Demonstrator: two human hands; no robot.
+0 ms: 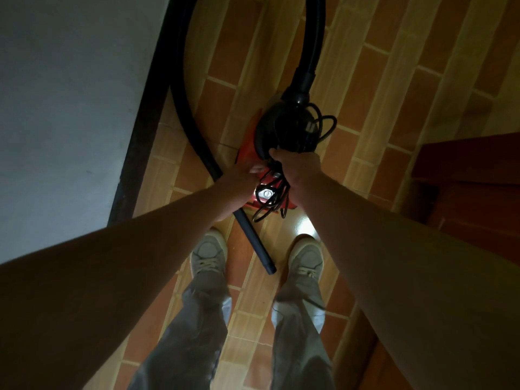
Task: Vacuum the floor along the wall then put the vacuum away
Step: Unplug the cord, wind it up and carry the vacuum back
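A red and black canister vacuum (266, 130) sits on the tiled floor just ahead of my feet. Its black hose (183, 88) loops up out of the frame and back down beside the wall, ending in a rigid tube (254, 240) that lies between my shoes. A bundle of black power cord (271, 198) is draped over the vacuum's top. My right hand (298, 167) is closed on the cord bundle at the top of the vacuum. My left hand (239, 181) rests against the red body and the cord; its fingers are partly hidden.
A white wall (70, 108) with a dark skirting board (140, 136) runs along the left. Reddish wooden steps or furniture (472, 178) stand at the right. The floor (374, 88) is orange and cream brick-pattern tile. My grey shoes (208, 254) stand close behind the vacuum.
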